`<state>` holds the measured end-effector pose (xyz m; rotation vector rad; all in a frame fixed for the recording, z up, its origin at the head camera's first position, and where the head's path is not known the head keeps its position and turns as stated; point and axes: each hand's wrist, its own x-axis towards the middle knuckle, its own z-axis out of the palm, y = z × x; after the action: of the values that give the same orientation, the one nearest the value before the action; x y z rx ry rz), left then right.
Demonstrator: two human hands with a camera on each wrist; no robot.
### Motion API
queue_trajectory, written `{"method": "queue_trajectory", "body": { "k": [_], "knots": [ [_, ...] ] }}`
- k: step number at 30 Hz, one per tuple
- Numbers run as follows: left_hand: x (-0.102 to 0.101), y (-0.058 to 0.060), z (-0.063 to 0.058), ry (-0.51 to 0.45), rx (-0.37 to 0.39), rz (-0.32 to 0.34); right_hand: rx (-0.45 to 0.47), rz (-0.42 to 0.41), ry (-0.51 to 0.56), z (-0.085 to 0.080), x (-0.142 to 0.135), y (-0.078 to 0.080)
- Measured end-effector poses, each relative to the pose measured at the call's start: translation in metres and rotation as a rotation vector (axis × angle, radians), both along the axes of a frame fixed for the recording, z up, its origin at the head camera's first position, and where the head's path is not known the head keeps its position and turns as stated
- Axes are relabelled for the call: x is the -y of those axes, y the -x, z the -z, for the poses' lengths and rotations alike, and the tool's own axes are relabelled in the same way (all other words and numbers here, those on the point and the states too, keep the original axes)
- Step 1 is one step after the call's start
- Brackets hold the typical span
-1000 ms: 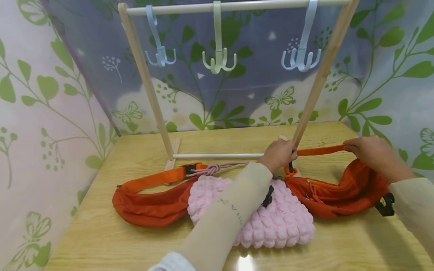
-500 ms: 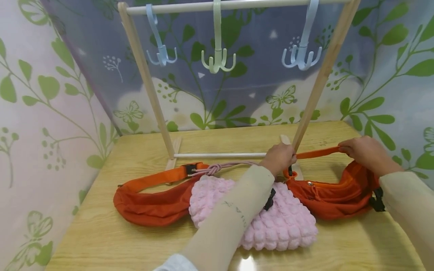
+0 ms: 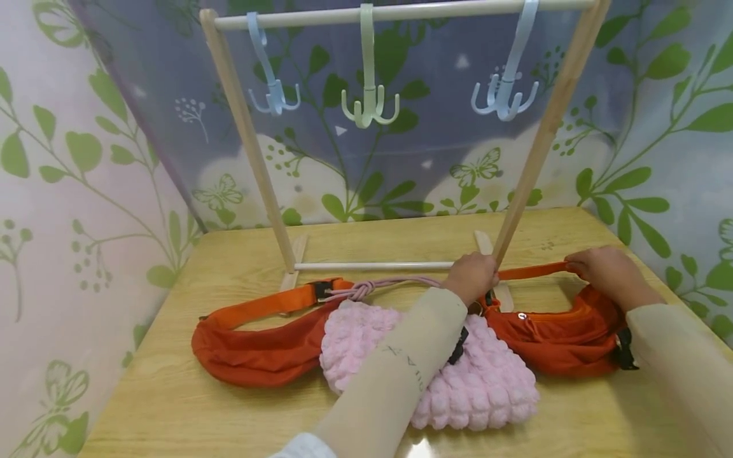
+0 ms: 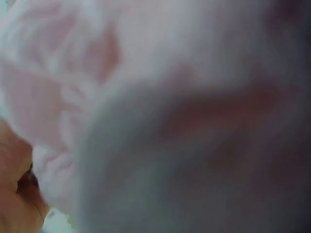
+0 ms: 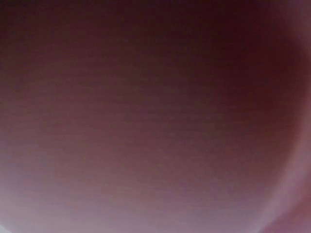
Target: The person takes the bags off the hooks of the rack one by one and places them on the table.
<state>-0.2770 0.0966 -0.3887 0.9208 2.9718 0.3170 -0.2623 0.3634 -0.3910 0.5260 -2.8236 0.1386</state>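
Observation:
An orange-red waist bag (image 3: 564,343) lies at the right of the table in the head view. My left hand (image 3: 471,278) grips one end of its orange strap (image 3: 532,271), near a buckle partly covered by the hand. Farther right, my right hand (image 3: 609,277) pinches the same strap, which runs fairly straight between the two hands. Below my left forearm lies a pink puffy bag (image 3: 481,385) with a pink cord (image 3: 395,282). Pink puffy fabric (image 4: 43,97) fills much of the left wrist view, beside my left hand. The right wrist view is a dark reddish blur.
A second orange-red waist bag (image 3: 258,350) lies at the left, its strap buckled. Behind the bags stands a wooden rack (image 3: 254,146) with a low white bar (image 3: 372,266). Two blue hooks and a green hook (image 3: 369,105) hang from its top rail.
My right hand has shifted left and a little down, bringing the right end of the waist bag inward. My left hand stays at the strap's other end, slightly lower in view.

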Motion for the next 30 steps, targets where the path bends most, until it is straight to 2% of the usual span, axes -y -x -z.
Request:
{"method": "queue_trajectory", "body": {
  "k": [2,6,9,14,19,24,27,30],
  "knots": [
    [-0.003,-0.001,0.001,0.024,0.016,-0.006,0.006,-0.002,-0.007,0.002,0.000,0.001],
    [-0.009,0.000,0.002,0.075,0.026,0.017,0.092,0.014,-0.065,0.004,-0.004,-0.001],
    [-0.010,0.002,0.002,0.034,0.070,-0.008,0.144,0.016,-0.086,0.005,-0.005,-0.001],
    [-0.007,0.005,0.004,-0.077,0.177,-0.094,0.213,0.013,-0.101,0.002,-0.002,-0.001],
    [-0.005,0.006,0.006,-0.095,0.196,-0.126,0.277,0.013,-0.120,0.001,0.000,-0.005],
    [0.001,0.010,0.008,-0.112,0.166,-0.143,0.279,-0.021,-0.102,0.002,-0.001,-0.005],
    [0.003,0.012,0.010,-0.140,0.147,-0.167,0.285,-0.043,-0.099,-0.001,-0.001,-0.003],
    [0.004,0.014,0.011,-0.187,0.164,-0.192,0.326,-0.045,-0.097,-0.006,-0.002,-0.002]
  ]
}}
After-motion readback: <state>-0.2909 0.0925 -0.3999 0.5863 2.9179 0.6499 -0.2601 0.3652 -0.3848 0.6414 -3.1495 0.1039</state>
